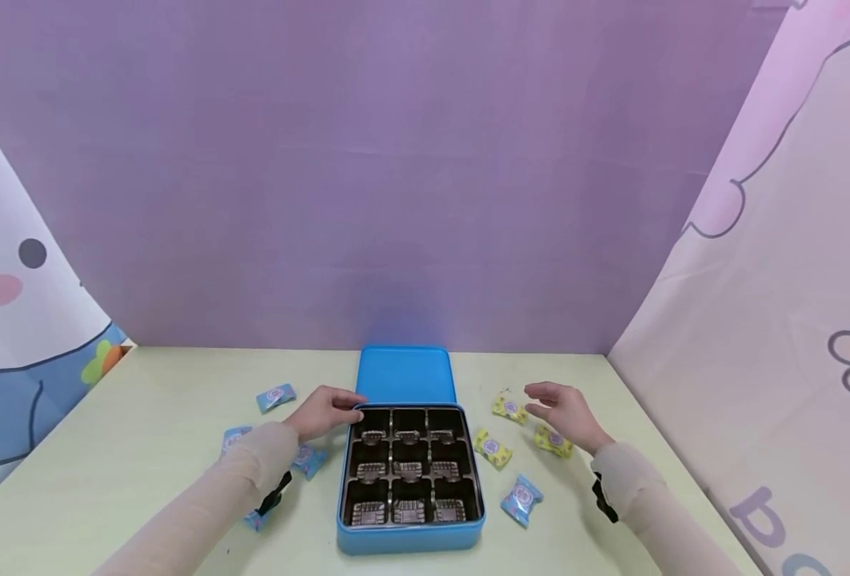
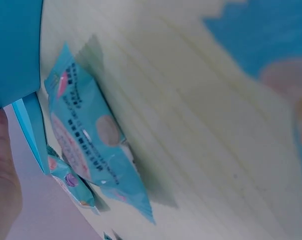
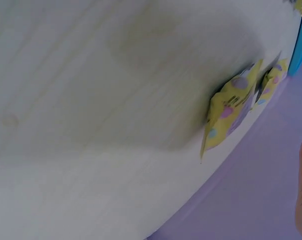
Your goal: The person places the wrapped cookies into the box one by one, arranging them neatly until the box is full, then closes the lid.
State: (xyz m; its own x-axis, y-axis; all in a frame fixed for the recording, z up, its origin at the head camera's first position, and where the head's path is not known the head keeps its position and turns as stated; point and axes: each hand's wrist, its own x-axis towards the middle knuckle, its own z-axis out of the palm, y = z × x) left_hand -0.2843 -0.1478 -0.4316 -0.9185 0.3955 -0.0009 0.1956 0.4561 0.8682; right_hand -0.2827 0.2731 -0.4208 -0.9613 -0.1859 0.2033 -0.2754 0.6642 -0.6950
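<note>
Positioned at the middle of the table (image 1: 151,464): blue box (image 1: 410,542), long axis running straight away from the wearer, 1 short end facing the wearer. Fitted inside: dark tray (image 1: 410,452), divided into 9 compartments, 3 rows of 3. Laid just beyond the far short end, in line with the long axis: blue lid (image 1: 405,376). Placed at the far-left corner of the box: left hand (image 1: 324,412), thumb and fingertips clamped on the rim. Suspended to the right of the box: right hand (image 1: 567,412), fingers loosely bent, thumb and fingertips apart. Spread near the right hand: 3 yellow packets (image 1: 492,448), long axes slanting from far left to near right. Lying nearer the wearer, right of the box: 1 blue packet (image 1: 521,501). Scattered left of the box: 4 more blue packets (image 1: 277,398), some partly hidden by the left sleeve (image 1: 209,496).
</note>
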